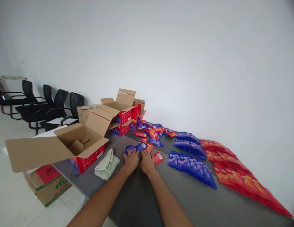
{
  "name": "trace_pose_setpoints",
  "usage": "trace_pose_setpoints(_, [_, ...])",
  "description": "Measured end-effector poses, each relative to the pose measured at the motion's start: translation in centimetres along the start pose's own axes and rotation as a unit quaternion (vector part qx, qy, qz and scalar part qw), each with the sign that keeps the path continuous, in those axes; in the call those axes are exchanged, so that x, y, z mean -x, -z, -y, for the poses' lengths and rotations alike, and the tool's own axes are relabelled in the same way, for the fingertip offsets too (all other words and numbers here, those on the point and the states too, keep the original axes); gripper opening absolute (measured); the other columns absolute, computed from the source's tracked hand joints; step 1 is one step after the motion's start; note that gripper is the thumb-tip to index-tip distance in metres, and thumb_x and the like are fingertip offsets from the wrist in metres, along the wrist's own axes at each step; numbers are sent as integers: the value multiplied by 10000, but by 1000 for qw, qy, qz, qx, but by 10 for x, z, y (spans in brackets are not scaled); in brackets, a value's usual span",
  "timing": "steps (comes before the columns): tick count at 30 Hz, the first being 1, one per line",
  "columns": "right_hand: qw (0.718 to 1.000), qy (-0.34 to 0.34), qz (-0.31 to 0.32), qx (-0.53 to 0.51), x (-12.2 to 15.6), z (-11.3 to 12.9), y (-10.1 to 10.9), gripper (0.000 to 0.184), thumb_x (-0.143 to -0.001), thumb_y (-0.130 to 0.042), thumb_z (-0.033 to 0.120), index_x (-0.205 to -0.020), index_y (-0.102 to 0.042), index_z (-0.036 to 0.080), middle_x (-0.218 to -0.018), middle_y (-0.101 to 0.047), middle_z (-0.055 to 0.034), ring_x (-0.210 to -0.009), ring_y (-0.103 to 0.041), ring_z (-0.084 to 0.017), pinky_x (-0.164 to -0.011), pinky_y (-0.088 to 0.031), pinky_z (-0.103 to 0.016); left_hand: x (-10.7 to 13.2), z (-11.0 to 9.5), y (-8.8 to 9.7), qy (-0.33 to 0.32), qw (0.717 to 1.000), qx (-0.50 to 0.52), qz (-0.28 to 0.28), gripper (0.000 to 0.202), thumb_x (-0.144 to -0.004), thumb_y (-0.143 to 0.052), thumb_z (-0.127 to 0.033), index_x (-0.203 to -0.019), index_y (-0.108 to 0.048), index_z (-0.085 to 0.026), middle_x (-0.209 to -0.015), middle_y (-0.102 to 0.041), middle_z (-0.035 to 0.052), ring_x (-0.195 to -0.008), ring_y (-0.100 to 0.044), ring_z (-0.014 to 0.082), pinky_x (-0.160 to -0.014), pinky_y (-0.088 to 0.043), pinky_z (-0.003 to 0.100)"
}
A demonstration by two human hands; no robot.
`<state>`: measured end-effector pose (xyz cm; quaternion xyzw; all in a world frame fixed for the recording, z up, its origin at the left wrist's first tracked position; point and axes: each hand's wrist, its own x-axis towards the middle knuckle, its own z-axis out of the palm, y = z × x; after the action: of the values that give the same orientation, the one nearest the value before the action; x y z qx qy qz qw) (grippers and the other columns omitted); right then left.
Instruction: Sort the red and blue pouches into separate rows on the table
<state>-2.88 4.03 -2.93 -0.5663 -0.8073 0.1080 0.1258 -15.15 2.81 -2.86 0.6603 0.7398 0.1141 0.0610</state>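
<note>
My left hand (132, 160) is at the middle of the dark table, its bent fingers on the lower edge of a blue pouch (141, 146). Another blue pouch (129, 148) lies by its fingertips. Close beside it, my right hand (147, 162) has its fingers at the same blue pouch's right end; the exact grip is partly hidden. An orange-red pouch (150, 147) lies just beyond the right fingers, and a red pouch (158, 158) is flat to the right of that hand. Farther back is a loose pile of mixed pouches (154, 131).
Overlapping rows of blue pouches (190, 165) and red-orange pouches (239, 178) lie on the right. To the left stand an open carton (90, 159) and a folded pale cloth (107, 164). More open cartons (124, 116) stand behind, near the white wall. Black chairs (59, 104) line the far left.
</note>
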Motion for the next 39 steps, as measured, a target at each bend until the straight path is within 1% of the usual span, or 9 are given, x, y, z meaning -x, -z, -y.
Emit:
trace_pose_setpoints(4, [1000,-10,-15,4,15,-13,1,692,-759,-482,142,-1441,-383,203,-1519,-340,-79,-1428,-204,-234,-1129,-183,-462,14,-16,-1,-13,1000,-3,-28,460,-942,-299,-241,-1346,-493,-344,-1445,-460,71,-1322,-327,343,-951,-367,584])
trace_pose_setpoints(8, [999,-9,-34,-13,27,-21,2,660,-761,-498,163,-1416,-419,185,-1499,-376,-80,-1410,-251,-226,-1133,-185,-426,26,-34,-4,9,995,-35,-98,511,-930,-276,-134,-1422,-380,-227,-1383,-475,156,-1204,-461,285,-923,-433,472])
trace_pose_setpoints(14, [999,-6,-41,-30,40,-25,5,648,-755,-497,137,-1398,-439,192,-1496,-383,-79,-1400,-279,-219,-1123,-204,-411,32,-43,2,14,991,-40,-126,389,-914,-311,-65,-1236,-529,-84,-1144,-574,184,-1062,-564,236,-889,-454,336])
trace_pose_setpoints(19, [993,1,-98,-67,46,-26,17,539,-800,-479,123,-1333,-525,192,-1407,-499,-89,-1346,-381,-224,-1102,-275,-373,31,-41,12,-15,992,-30,-118,289,-874,-420,-78,-1105,-589,-116,-1104,-604,140,-1046,-565,223,-892,-439,313])
trace_pose_setpoints(23, [984,-6,-152,-91,49,-36,24,454,-881,-398,144,-1310,-545,159,-1333,-564,-107,-1253,-492,-195,-1056,-351,-292,30,-56,19,-23,990,-1,-142,259,-873,-444,-123,-1065,-613,-163,-1082,-641,110,-1036,-575,236,-892,-414,344])
trace_pose_setpoints(30, [913,-5,-276,-300,62,-82,37,365,-896,-462,302,-1196,-599,145,-1090,-679,-125,-955,-651,-228,-870,-491,-332,28,-98,14,-138,964,162,-158,266,-877,-496,-163,-1110,-620,-192,-1139,-673,73,-1103,-572,202,-955,-346,334])
trace_pose_setpoints(32, [897,-10,-293,-331,69,-94,44,325,-898,-477,339,-1143,-604,167,-1010,-693,-100,-859,-658,-209,-803,-502,-312,27,-107,8,-163,950,210,-163,264,-873,-475,-136,-1072,-634,-205,-1116,-686,56,-1089,-582,195,-970,-328,353])
trace_pose_setpoints(36, [865,-20,-331,-376,82,-110,55,304,-892,-506,371,-1115,-587,180,-996,-687,-80,-861,-651,-191,-795,-494,-290,21,-123,-1,-189,923,292,-167,301,-838,-433,-82,-985,-659,-216,-1032,-705,37,-1033,-600,198,-986,-318,395])
trace_pose_setpoints(39, [861,-20,-338,-381,91,-114,59,272,-903,-501,360,-1089,-598,187,-937,-684,-54,-835,-641,-179,-782,-486,-279,13,-132,-5,-189,901,353,-167,272,-799,-447,-79,-905,-663,-206,-941,-706,36,-969,-613,203,-980,-349,408])
